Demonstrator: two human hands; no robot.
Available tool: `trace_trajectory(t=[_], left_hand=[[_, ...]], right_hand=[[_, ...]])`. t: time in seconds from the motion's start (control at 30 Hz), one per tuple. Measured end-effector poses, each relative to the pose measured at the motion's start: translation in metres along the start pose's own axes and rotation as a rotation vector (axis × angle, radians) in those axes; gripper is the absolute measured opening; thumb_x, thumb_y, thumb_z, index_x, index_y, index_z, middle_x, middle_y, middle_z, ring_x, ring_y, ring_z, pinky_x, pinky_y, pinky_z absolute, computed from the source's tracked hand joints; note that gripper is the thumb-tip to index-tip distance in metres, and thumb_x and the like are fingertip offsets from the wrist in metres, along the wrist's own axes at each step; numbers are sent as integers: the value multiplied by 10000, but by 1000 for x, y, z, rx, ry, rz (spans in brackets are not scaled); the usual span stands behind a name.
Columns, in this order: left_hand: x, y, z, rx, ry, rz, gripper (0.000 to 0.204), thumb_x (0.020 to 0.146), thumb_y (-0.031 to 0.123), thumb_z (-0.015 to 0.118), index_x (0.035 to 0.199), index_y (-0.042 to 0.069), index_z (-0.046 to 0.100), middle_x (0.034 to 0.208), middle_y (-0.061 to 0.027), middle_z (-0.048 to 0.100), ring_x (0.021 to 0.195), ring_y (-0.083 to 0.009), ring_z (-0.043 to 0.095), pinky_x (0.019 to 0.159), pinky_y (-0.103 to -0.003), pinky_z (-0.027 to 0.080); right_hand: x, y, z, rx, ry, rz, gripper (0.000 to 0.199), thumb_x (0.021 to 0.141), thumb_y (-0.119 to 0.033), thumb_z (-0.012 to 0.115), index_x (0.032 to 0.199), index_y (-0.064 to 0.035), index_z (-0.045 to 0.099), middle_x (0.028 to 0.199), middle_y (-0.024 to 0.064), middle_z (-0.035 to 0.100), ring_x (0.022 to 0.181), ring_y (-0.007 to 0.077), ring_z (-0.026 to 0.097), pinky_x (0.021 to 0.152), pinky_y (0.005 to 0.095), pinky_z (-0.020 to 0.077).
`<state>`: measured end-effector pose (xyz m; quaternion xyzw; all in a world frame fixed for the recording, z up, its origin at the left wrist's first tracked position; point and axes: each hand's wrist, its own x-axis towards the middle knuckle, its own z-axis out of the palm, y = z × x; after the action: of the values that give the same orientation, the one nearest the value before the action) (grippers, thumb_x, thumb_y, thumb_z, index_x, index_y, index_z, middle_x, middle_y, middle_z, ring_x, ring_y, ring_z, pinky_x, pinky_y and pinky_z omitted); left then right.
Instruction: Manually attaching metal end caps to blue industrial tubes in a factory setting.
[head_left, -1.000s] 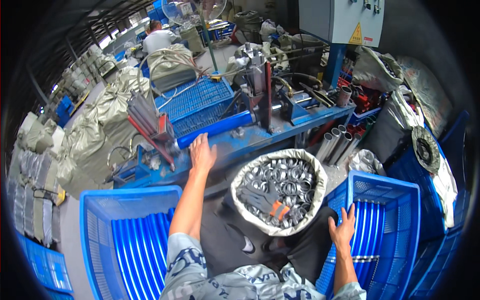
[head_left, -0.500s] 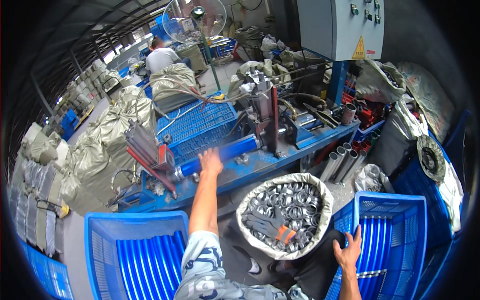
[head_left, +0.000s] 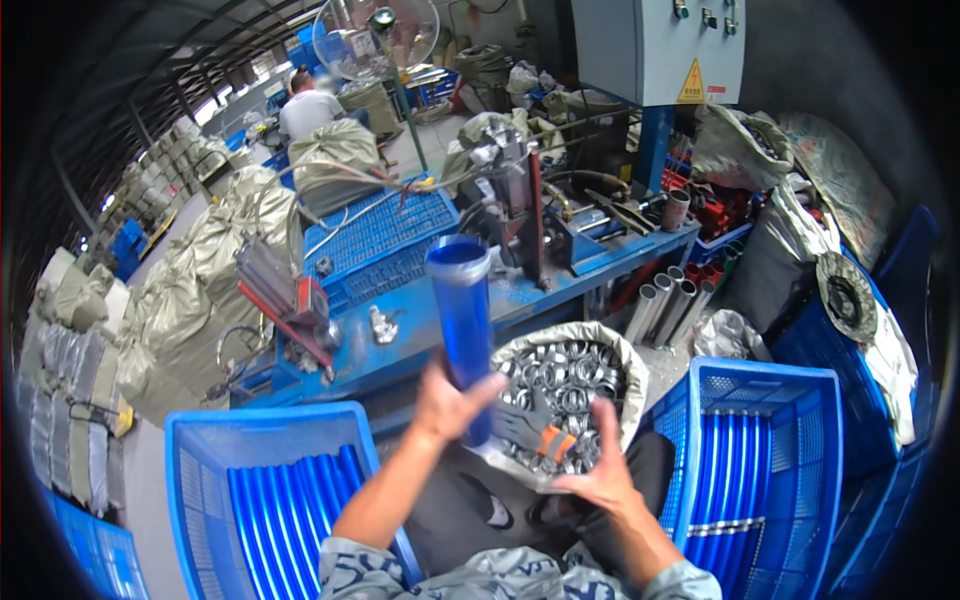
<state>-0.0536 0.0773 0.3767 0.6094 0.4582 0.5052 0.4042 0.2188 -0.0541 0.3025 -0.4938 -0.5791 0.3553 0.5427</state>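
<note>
A blue tube (head_left: pixel 466 325) stands nearly upright in front of me, with a silvery metal ring round its upper end. My left hand (head_left: pixel 446 404) is wrapped round its lower part. Fingers apart and holding nothing, my right hand (head_left: pixel 604 472) hovers by the near right rim of a whitish sack (head_left: pixel 640 385). Metal rings (head_left: pixel 575 385) fill that sack, and a dark glove with an orange band (head_left: pixel 545 434) lies on them. Beyond the tube is a blue machine bench (head_left: pixel 400 345), carrying a left clamp unit (head_left: pixel 300 300) and a right clamp unit (head_left: pixel 520 200).
Blue crates with blue tubes stand at my left (head_left: pixel 180 470) and right (head_left: pixel 830 440). Bare metal pipes (head_left: pixel 665 305) lean beneath the bench's right end. A control box (head_left: pixel 660 50) rises behind it. Far left, a person (head_left: pixel 308 108) sits beyond bulky sacks (head_left: pixel 215 240).
The blue tube has left its place across the bench and now stands upright in my left hand, nearer me. My right hand has moved left, away from the right crate.
</note>
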Motion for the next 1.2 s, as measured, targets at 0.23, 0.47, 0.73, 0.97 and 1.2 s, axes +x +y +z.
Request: trace_trajectory(t=[0.23,0.47,0.73,0.97,1.2], left_hand=[[-58,63,10,-680,-173,38,714,875,177,1026,1430,20,605,1184,-88,777,1071,-174,766,1007,-362,629],[-92,52,6,-609,-9,-77,733,838,161,986,1439,24,589,1130,-126,767,1023,-231,773,985,-399,629],[-68,-13,20,-331,-30,192,915,953,524,895,1615,-3,547,1292,-179,763,1128,-276,765,1016,-445,623],[-43,-189,-57,-190,-7,-301,756,1198,509,640,1739,11,463,1524,-231,716,1329,-326,735,1145,-460,559],[-135,-340,-70,258,-35,-454,604,1134,380,795,1566,-11,633,1259,-121,823,1055,-187,780,901,-325,598]], right_hand=[[-51,16,70,261,-468,263,555,847,-175,989,1315,-50,719,1094,-25,738,987,103,687,911,320,579],[-84,0,57,319,-614,358,547,833,-163,994,1294,-55,719,1065,-28,717,952,91,657,875,298,564],[-92,-2,-11,-165,-277,239,874,830,-332,1036,1556,-47,641,1272,150,814,1179,253,793,1050,443,625],[-200,-71,-285,-499,553,561,729,867,-280,991,1455,20,680,1266,148,766,1154,264,729,1058,437,598],[-533,71,-352,-890,234,1152,745,822,-407,949,1385,1,679,1233,269,811,1177,446,786,1029,536,628]])
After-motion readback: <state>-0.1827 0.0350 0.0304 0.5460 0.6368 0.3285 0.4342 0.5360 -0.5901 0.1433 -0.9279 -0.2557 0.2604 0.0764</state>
